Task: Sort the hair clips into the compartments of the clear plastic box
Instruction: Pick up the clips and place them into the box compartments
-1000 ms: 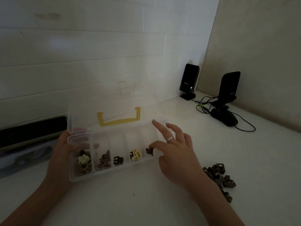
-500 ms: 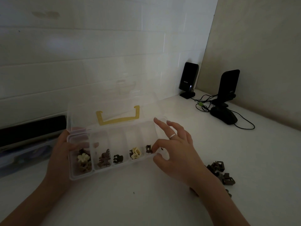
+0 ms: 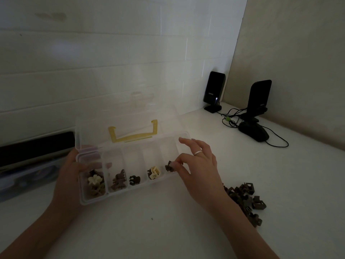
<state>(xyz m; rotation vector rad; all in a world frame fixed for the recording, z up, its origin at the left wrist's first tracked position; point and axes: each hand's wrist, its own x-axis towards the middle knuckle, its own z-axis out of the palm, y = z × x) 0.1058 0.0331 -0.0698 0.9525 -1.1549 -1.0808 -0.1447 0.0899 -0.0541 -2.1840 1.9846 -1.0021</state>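
Dim white counter (image 3: 168,230) — tiled wall (image 3: 112,62)

The right hand (image 3: 200,169) hides part of the brown clip (image 3: 169,167); its forearm covers some loose clips (image 3: 244,200).

A: So what were the hands doing?

B: The left hand (image 3: 70,172) was curled in a grip, thumb reaching in front, forearm coming up from the bottom-left corner. The right hand (image 3: 200,169) had thumb and forefinger pinched together, the other fingers (image 3: 188,142) fanned up and out, a ring on one.
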